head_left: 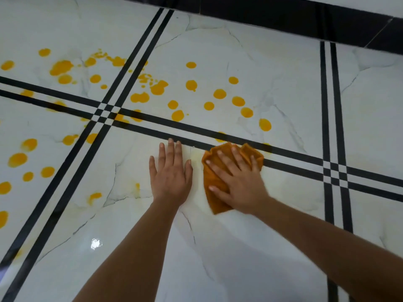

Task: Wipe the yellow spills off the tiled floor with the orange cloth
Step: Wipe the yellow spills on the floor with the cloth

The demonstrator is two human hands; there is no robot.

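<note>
Several yellow spills [191,85] dot the white marble-look tiled floor [218,51], mostly ahead and to the left, some lying across the black double stripes [196,131]. The orange cloth [212,177] lies crumpled on the floor just below the near stripe, with its far edge over the stripe. My right hand [237,182] presses flat on top of the cloth, fingers spread. My left hand [171,171] rests flat on the bare tile right beside the cloth, fingers together, holding nothing. Faint yellowish smears [137,186] show on the tile left of my left hand.
A black skirting band [283,16] runs along the wall at the top. More black double stripes [331,105] cross the floor on the right. A light glare spot [96,244] shines on the near tile.
</note>
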